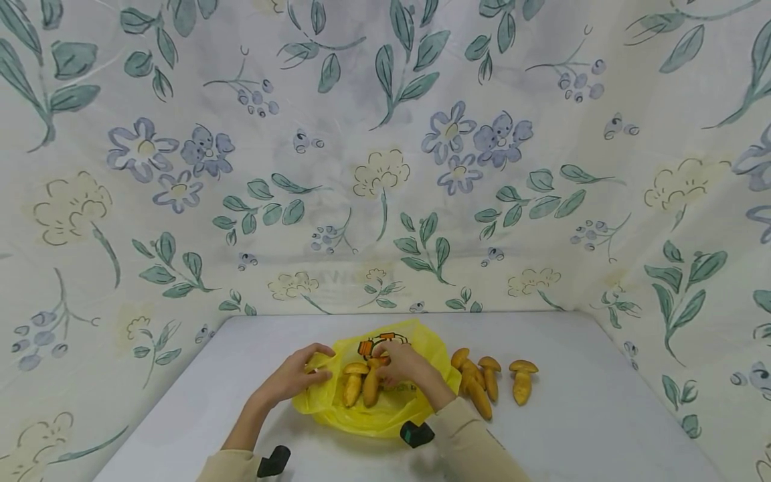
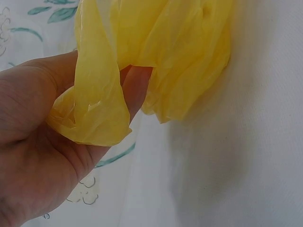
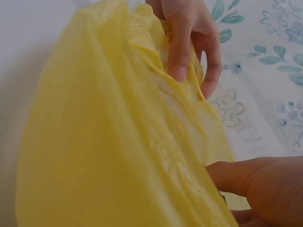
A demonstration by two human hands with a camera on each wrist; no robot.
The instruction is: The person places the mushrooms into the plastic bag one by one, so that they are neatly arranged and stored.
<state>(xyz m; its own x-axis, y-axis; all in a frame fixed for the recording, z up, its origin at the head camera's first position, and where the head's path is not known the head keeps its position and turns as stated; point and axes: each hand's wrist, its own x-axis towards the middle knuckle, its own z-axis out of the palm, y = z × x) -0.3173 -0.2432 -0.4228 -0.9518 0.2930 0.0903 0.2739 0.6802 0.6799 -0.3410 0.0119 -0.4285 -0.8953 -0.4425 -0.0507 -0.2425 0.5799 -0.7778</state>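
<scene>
A yellow plastic bag (image 1: 391, 418) with an orange and black print lies on the table, its mouth spread. My left hand (image 1: 300, 376) holds the bag's left edge, with the thin plastic (image 2: 99, 94) between thumb and fingers in the left wrist view. Reaching in from the right, my right hand (image 1: 402, 367) has its fingers at the top of a brown-yellow mushroom (image 1: 371, 389) and grips it. A second mushroom (image 1: 352, 388) lies beside it at the bag's opening. In the right wrist view the bag's side (image 3: 94, 127) hides the mushrooms and most of the right fingers.
Right of the bag, several mushrooms (image 1: 478, 396) lie in a group, and a single mushroom (image 1: 523, 381) lies farther right. The white table (image 1: 572, 415) meets a floral cloth (image 1: 385, 221) at its back and sides.
</scene>
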